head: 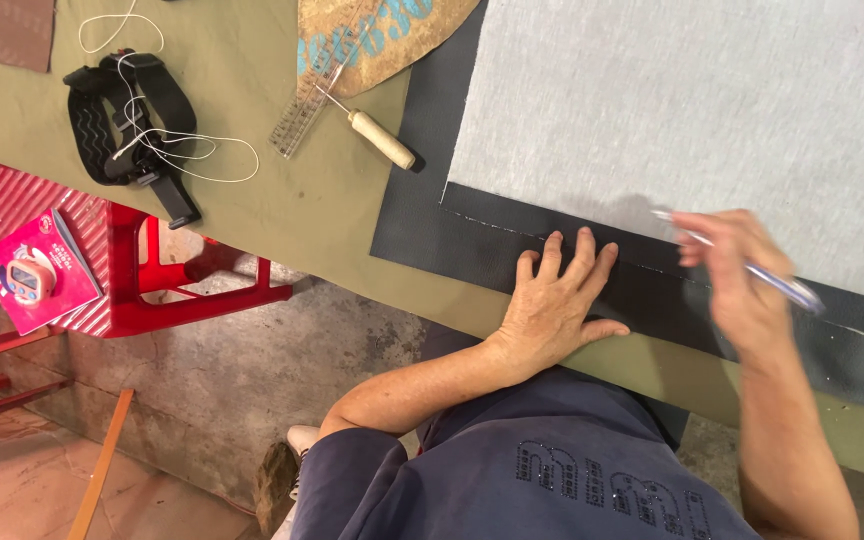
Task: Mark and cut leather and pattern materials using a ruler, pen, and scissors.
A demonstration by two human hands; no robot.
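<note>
My left hand (555,300) lies flat, fingers spread, on a dark grey sheet of material (432,215) near the table's front edge. My right hand (737,275) is blurred and grips a pen (752,268) with a blue and clear barrel, its tip pointing up-left toward the edge of a large light grey sheet (702,100) that lies over the dark one. A dotted line runs along the dark sheet just below the light sheet's edge.
The table has an olive green cloth (282,190). On it lie an awl with a wooden handle (377,135), a clear ruler (307,105), a cork-like piece (382,30) and a black strap with white cord (127,115). A red stool (152,290) with a pink package (37,270) stands at left.
</note>
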